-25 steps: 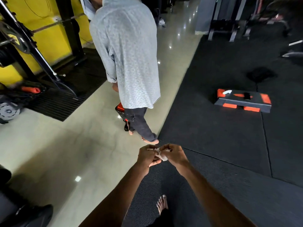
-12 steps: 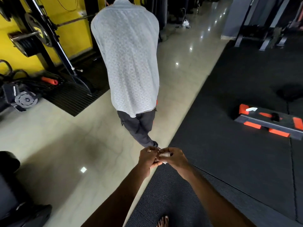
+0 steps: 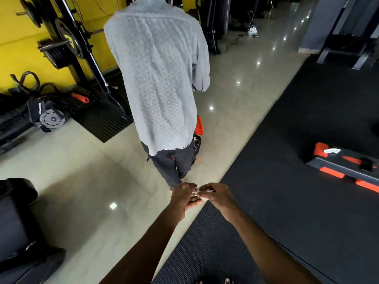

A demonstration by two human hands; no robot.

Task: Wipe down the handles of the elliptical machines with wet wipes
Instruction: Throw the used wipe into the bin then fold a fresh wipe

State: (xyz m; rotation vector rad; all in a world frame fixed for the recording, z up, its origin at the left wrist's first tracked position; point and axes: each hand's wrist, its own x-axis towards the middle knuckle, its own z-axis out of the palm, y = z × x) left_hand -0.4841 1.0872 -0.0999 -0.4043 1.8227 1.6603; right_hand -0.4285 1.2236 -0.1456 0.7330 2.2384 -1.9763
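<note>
My left hand and my right hand meet in front of me at waist height. Between their fingertips they pinch a small white wet wipe, crumpled and mostly hidden by the fingers. No elliptical handle can be made out in this view.
A person in a grey shirt walks just ahead on the pale tiled floor, carrying a red and black object. A weight rack stands at the left by the yellow wall. An orange and black step platform lies on the black rubber mat.
The view has moved forward and tilted up; the person ahead has stepped further along the tiles. My hands stay together on the wipe.
</note>
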